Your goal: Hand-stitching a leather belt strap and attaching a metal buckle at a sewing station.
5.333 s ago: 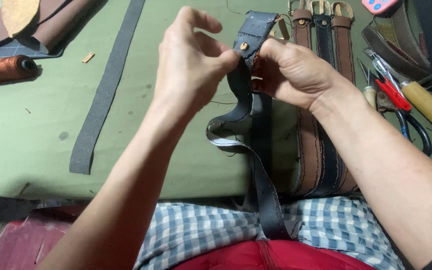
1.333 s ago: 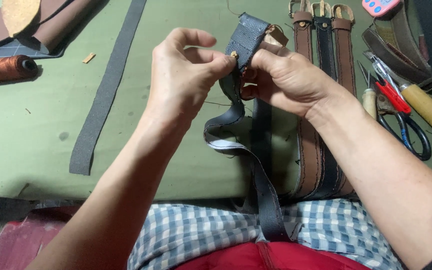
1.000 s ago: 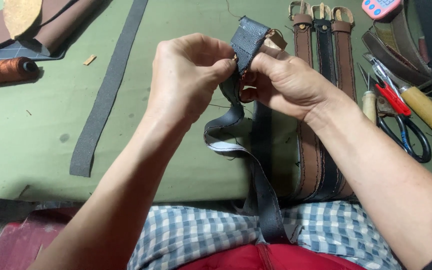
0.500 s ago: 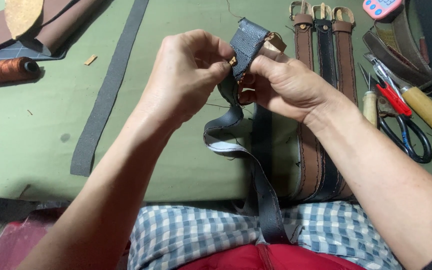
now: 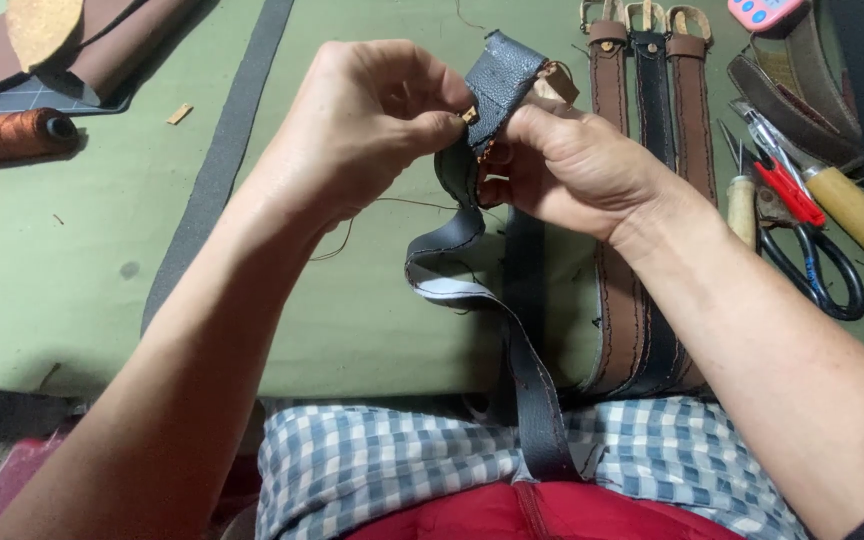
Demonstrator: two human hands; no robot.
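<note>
A: While both hands are raised over the green desk (image 5: 102, 300), what's in them?

B: Long dark grey leather strap (image 5: 502, 80). Left hand (image 5: 367, 125) is closed, pinching a small tan bit at the strap's folded top edge between thumb and forefinger. Right hand (image 5: 577, 165) is closed too, gripping that folded end from the other side, fingers curled under.

A: Where's the rest of the strap?

B: Hangs down from the hands, loops once above the desk's near edge, then runs off it over the checked blue-and-white cloth (image 5: 402, 470) on the person's lap. Thin thread (image 5: 352, 225) trails from the left hand side.

A: Anything next to it?

B: Three finished leather belts with metal buckles (image 5: 652, 60), brown, dark, brown, lying side by side just right of the hands, partly under the right forearm. Further right: red-handled snips (image 5: 787, 190), black-handled scissors (image 5: 832, 275), wooden-handled tool (image 5: 742, 205).

A: Left side?

B: Flat dark grey strip (image 5: 217, 170) lying straight on the desk, well apart from the hands. Spool of orange-brown thread (image 5: 7, 135) at far left. Brown leather pieces (image 5: 102, 45) top left.
</note>
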